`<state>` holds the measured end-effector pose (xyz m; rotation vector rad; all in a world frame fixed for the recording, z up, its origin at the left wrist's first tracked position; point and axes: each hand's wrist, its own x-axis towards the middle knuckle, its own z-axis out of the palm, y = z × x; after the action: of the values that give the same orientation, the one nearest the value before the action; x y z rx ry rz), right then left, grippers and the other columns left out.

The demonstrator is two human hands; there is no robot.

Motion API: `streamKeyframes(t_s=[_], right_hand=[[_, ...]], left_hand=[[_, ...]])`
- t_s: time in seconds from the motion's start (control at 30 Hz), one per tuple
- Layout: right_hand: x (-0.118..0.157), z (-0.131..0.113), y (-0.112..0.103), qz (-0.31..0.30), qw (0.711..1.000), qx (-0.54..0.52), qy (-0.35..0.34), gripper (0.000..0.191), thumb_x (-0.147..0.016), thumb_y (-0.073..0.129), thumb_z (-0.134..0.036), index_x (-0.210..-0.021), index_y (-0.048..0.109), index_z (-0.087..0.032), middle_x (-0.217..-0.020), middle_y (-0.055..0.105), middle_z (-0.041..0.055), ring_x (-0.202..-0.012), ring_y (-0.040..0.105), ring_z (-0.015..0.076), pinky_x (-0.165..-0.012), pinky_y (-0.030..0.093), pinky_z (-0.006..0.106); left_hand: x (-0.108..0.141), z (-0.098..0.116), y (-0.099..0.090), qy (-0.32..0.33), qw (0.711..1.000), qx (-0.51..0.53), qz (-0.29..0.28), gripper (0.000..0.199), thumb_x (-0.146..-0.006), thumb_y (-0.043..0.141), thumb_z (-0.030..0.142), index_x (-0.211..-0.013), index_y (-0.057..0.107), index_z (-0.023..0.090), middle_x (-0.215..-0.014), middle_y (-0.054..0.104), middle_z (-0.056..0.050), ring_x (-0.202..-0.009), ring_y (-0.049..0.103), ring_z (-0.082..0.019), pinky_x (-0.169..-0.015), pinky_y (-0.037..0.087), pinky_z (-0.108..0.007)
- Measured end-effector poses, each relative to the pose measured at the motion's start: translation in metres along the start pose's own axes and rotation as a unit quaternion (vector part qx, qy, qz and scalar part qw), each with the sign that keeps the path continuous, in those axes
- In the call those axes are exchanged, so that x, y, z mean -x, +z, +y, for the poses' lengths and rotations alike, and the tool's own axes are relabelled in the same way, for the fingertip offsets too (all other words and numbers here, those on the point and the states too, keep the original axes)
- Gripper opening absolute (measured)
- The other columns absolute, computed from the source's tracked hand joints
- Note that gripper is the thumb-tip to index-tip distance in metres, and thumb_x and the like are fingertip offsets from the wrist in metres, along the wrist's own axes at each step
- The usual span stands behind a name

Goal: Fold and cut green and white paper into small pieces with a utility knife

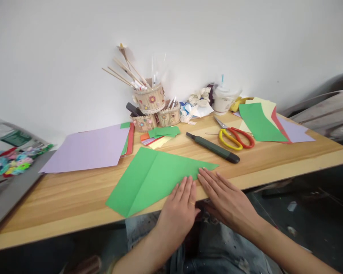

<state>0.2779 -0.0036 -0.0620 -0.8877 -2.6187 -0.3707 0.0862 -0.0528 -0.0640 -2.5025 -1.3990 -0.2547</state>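
Observation:
A green sheet of paper [160,171] lies on the wooden table near its front edge. It has a crease across its left part and tapers to a point on the right. My left hand [180,209] rests on the paper's front edge with fingers stretched out flat. Beside it, my right hand [225,198] presses flat near the pointed right end, fingers extended. Both thumbs hang low by the table edge and are partly hidden. Just behind the paper lies a dark green utility knife [215,147].
Scissors [236,137] with yellow and red handles lie behind the knife. Purple paper [88,148] is stacked at left, cut coloured sheets [261,121] at right. Decorated pen holders [150,99], small paper scraps [164,132] and a white cup [222,99] stand or lie along the wall.

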Motion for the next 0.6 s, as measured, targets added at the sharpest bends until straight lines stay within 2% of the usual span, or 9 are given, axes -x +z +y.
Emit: streamKeyframes(t_s=[0.1, 0.2, 0.33, 0.43, 0.6], right_hand=[[0.002, 0.01, -0.006, -0.001, 1.0, -0.002, 0.0, 0.076, -0.086, 0.048, -0.022, -0.151, 0.012, -0.007, -0.144, 0.045, 0.0154, -0.135, 0.037, 0.025, -0.108, 0.032, 0.043], [0.007, 0.027, -0.011, 0.003, 1.0, 0.015, 0.005, 0.077, -0.088, 0.05, -0.027, -0.152, 0.01, -0.01, -0.144, 0.044, 0.0148, -0.135, 0.037, 0.0255, -0.109, 0.029, 0.045], [0.013, 0.047, -0.012, 0.003, 1.0, 0.024, -0.001, 0.072, -0.09, 0.047, -0.031, -0.152, 0.013, -0.015, -0.144, 0.045, 0.013, -0.131, 0.042, 0.0251, -0.111, 0.023, 0.049], [0.014, 0.05, -0.01, 0.008, 1.0, 0.028, -0.004, 0.071, -0.091, 0.047, -0.029, -0.152, 0.013, -0.015, -0.143, 0.046, 0.0129, -0.13, 0.045, 0.0256, -0.111, 0.022, 0.049], [0.016, 0.047, -0.008, 0.013, 0.999, 0.039, 0.001, 0.071, -0.09, 0.049, -0.032, -0.152, 0.016, -0.015, -0.142, 0.047, 0.0134, -0.132, 0.04, 0.0298, -0.11, 0.024, 0.052]], left_hand=[[0.027, -0.017, -0.003, 0.011, 0.998, -0.04, 0.045, 0.061, -0.098, 0.042, 0.02, -0.149, 0.016, 0.0, -0.14, 0.046, -0.021, -0.131, 0.044, -0.03, -0.1, 0.05, -0.038], [0.06, -0.033, -0.008, -0.01, 0.995, -0.075, 0.063, 0.058, -0.097, 0.039, 0.012, -0.149, 0.017, 0.0, -0.14, 0.048, -0.018, -0.132, 0.043, -0.029, -0.102, 0.049, -0.035], [0.098, -0.047, -0.019, -0.015, 0.993, -0.087, 0.08, 0.05, -0.1, 0.035, 0.017, -0.147, 0.028, 0.002, -0.138, 0.052, -0.016, -0.132, 0.044, -0.027, -0.108, 0.042, -0.036], [0.118, -0.054, -0.027, -0.034, 0.992, -0.071, 0.094, 0.05, -0.102, 0.034, 0.026, -0.147, 0.03, 0.004, -0.134, 0.056, -0.014, -0.131, 0.046, -0.025, -0.114, 0.035, -0.036], [0.14, -0.065, -0.038, -0.056, 0.993, -0.055, 0.089, 0.047, -0.102, 0.027, 0.013, -0.149, 0.028, 0.01, -0.131, 0.06, -0.009, -0.129, 0.048, -0.019, -0.115, 0.033, -0.03]])
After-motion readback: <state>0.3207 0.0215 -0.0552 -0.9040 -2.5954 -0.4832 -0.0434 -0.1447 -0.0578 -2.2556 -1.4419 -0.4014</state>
